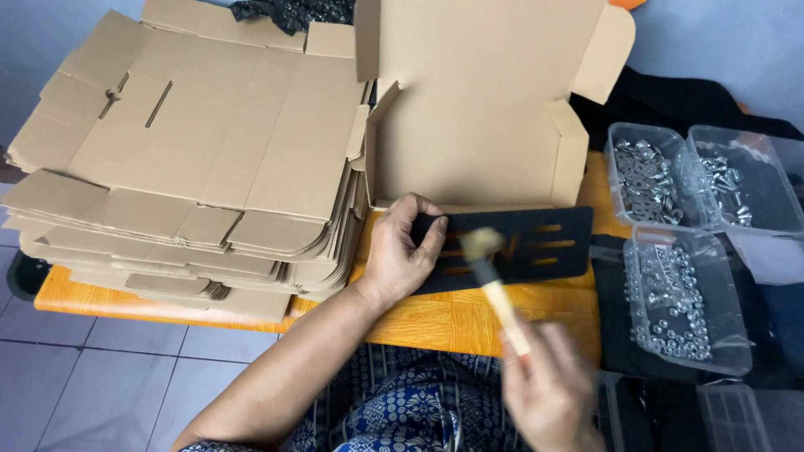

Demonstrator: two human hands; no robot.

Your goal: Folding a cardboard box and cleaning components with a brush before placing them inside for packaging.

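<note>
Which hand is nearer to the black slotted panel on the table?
The left. The left hand rests on the left end of the black slotted panel, touching it. The right hand is nearer the table's front edge, holding a brush whose bristles are over the panel.

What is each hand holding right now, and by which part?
The right hand holds a small wooden-handled brush by the lower end of its handle. The left hand presses flat on the left end of the black slotted foam panel.

Soft, even daylight, fairly bright; no harsh shadows. Heavy motion blur on right hand (548, 389) and brush (494, 280) in its grip. Sharp w/ left hand (400, 251). Glare on clear plastic tubs (691, 293) beyond grip.
</note>
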